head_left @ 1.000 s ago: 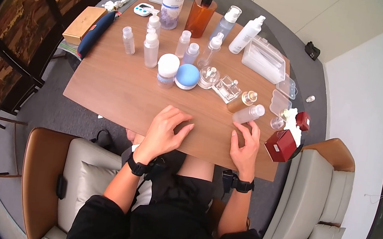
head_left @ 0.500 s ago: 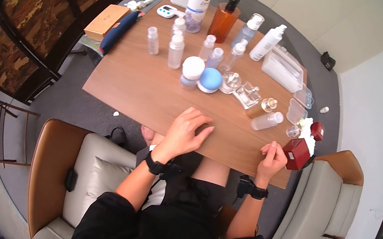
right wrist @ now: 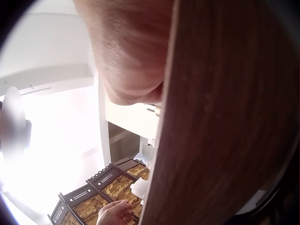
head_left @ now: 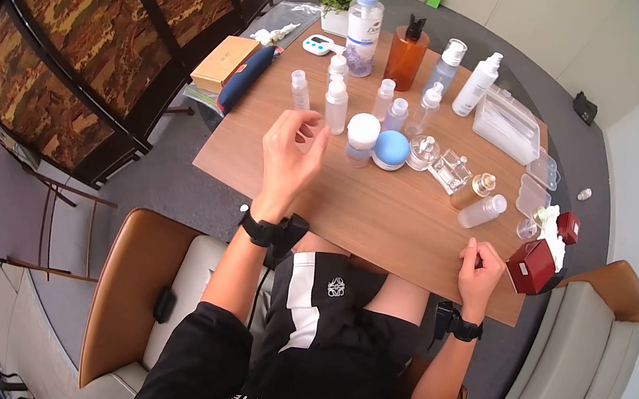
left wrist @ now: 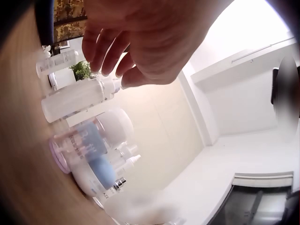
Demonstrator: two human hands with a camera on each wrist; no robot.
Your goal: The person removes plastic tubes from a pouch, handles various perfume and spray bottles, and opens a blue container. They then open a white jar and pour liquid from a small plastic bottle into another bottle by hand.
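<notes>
My left hand [head_left: 291, 155], fingers loosely bent and holding nothing, is over the table near the small clear bottles. Closest to its fingertips are a frosted pump bottle [head_left: 335, 108] and a slim clear bottle [head_left: 300, 91]. In the left wrist view the frosted bottle [left wrist: 75, 99] stands just below the fingers. A white-lidded jar [head_left: 362, 136] and a blue-lidded jar [head_left: 391, 151] stand to the right of this hand. My right hand [head_left: 481, 271] rests at the table's front right edge, fingers loosely curled with nothing in them. Beyond it lies a tilted frosted bottle [head_left: 483, 212].
A red tissue box [head_left: 532, 266] stands right of my right hand. Perfume bottles [head_left: 450, 171] and a gold-topped bottle [head_left: 473, 190] sit mid-right. Behind are a large pump bottle [head_left: 363, 34], an amber bottle [head_left: 406, 58], a white bottle [head_left: 476, 84] and a clear plastic box [head_left: 507, 126].
My left hand has lifted from the table's front and moved forward toward the small bottles. My right hand has drawn back from the tilted bottle, its fingers curling in. The head view has shifted left.
</notes>
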